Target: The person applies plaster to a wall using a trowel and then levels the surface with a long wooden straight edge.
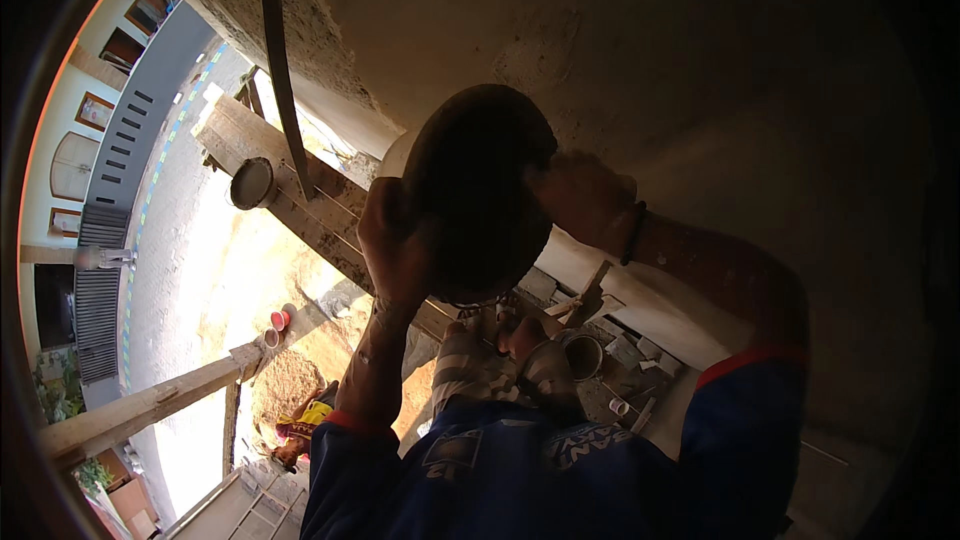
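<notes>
A dark round basin (pixel 480 190) is held up in front of me, close to the plastered wall, its inside too dark to make out. My left hand (pixel 395 245) is closed on the basin's left edge. At the opposite edge is my right hand (pixel 585 198), curled and slightly blurred, with a dark band on its wrist. Its fingertips overlap the basin's side, and what they grip is lost in shadow.
Below me run scaffold planks (pixel 330 225), with another basin (pixel 252 183) on them and a long strip (pixel 283 80) leaning nearby. A bucket (pixel 582 355) stands by my feet. A thick beam (pixel 150 405) crosses at lower left. Lower down is a person in yellow (pixel 308 420).
</notes>
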